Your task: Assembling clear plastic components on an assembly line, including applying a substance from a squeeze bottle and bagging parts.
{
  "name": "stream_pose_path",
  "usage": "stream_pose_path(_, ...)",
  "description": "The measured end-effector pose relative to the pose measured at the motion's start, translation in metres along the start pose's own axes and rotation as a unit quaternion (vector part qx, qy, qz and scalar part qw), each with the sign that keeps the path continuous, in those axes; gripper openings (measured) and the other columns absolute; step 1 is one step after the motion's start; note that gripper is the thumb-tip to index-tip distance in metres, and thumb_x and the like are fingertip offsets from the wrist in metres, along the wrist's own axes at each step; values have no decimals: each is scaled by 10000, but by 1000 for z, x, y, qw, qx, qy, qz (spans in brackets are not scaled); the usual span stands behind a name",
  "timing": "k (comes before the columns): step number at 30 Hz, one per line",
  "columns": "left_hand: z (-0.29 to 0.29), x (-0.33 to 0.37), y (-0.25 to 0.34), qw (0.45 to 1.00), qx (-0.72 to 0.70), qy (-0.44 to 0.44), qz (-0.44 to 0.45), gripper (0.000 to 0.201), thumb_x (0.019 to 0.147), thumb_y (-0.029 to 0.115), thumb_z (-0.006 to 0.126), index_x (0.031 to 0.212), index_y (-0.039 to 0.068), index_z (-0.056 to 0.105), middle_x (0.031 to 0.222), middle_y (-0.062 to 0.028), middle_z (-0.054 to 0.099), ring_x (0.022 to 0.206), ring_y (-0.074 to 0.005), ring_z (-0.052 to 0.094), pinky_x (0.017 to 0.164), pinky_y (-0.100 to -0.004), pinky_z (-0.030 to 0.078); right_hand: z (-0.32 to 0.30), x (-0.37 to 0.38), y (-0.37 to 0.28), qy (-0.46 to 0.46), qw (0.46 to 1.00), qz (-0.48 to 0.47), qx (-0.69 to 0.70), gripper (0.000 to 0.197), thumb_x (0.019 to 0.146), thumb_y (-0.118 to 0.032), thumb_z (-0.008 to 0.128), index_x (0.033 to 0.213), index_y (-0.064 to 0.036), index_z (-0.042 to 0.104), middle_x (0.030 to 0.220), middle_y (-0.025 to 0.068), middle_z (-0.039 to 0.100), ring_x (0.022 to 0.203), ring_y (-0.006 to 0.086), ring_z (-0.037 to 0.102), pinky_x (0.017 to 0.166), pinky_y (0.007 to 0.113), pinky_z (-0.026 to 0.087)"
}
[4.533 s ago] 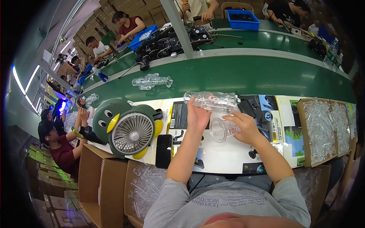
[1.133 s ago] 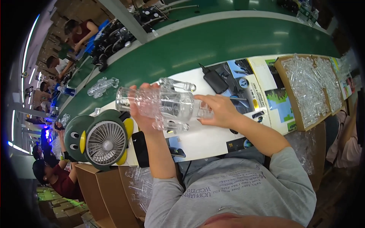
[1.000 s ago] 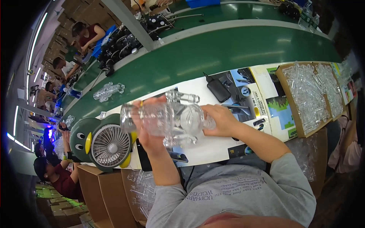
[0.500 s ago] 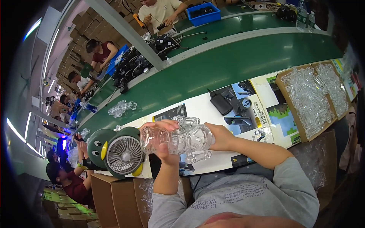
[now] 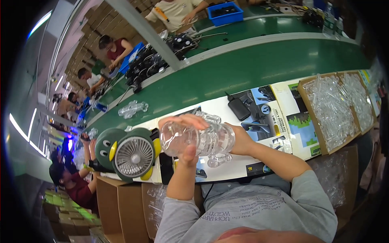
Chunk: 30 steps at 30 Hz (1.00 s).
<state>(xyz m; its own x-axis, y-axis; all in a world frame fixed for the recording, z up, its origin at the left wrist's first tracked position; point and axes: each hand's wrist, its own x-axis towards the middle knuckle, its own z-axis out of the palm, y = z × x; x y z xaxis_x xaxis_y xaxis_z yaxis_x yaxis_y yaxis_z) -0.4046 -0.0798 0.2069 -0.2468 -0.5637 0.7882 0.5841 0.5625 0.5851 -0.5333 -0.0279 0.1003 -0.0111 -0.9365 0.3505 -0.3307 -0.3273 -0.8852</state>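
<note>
A clear plastic bottle-like body (image 5: 206, 139) with knobby clear pieces sticking out from its sides lies sideways between my hands, above the white work surface. My left hand (image 5: 189, 155) is wrapped around its wide rounded end, fingers over the top and thumb underneath. The opposite end is gripped by my right hand (image 5: 240, 139), whose fingertips are mostly hidden behind the plastic. Just left of my left hand stands a dark green penguin-shaped fan (image 5: 106, 152) with a round grille and yellow beak and feet. A similar clear plastic body (image 5: 133, 109) rests on the green bench beyond it.
A black adapter-like box (image 5: 238, 108) lies on the printed cardboard sheets (image 5: 279, 133). Cardboard trays (image 5: 324, 150) of small clear plastic parts are at the right. Brown boxes (image 5: 117, 202) stand below left. Across the green bench (image 5: 259, 65), people work beside blue bins (image 5: 225, 14).
The clear plastic body has shifted slightly right and down in the view with both hands still on it. The whole scene has also moved a little, as the view turned.
</note>
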Motion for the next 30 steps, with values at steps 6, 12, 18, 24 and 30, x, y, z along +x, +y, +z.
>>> stream_pose_path(6,-20,4,-5,997,-46,-20,-63,575,728,366,657,1106,73,338,774,-117,528,751,-237,543,712,-358,465,8,3,4,-47,998,40,30,644,589,-245,778,1123,1,514,976,178,630,895,297,629,805,344,482)
stream_pose_path(12,-38,8,8,990,39,-47,-127,804,682,484,711,1230,42,323,1082,-187,532,1056,-274,508,945,-397,382,14,0,1,-21,992,91,82,598,619,-191,780,1126,0,526,1047,131,620,959,223,605,852,310,452)
stream_pose_path(18,-112,26,65,784,608,-47,115,448,822,367,566,1134,48,530,1151,-130,537,1171,-309,432,999,-407,281,7,-1,9,27,997,40,66,510,664,-143,740,1110,-1,537,1073,124,605,980,202,584,868,309,435)
stream_pose_path(24,-235,49,119,402,905,100,94,270,852,277,547,994,52,593,1064,-115,586,1030,-299,525,882,-415,388,4,-2,-11,40,995,40,84,431,693,-74,700,1086,5,541,1063,108,601,980,182,570,869,309,429)
stream_pose_path(30,-282,44,116,379,912,130,-92,410,900,433,411,895,102,652,828,-115,651,746,-326,615,639,-408,477,4,0,-2,29,997,31,71,429,687,-72,702,1073,19,538,1034,116,609,940,188,577,852,311,433)
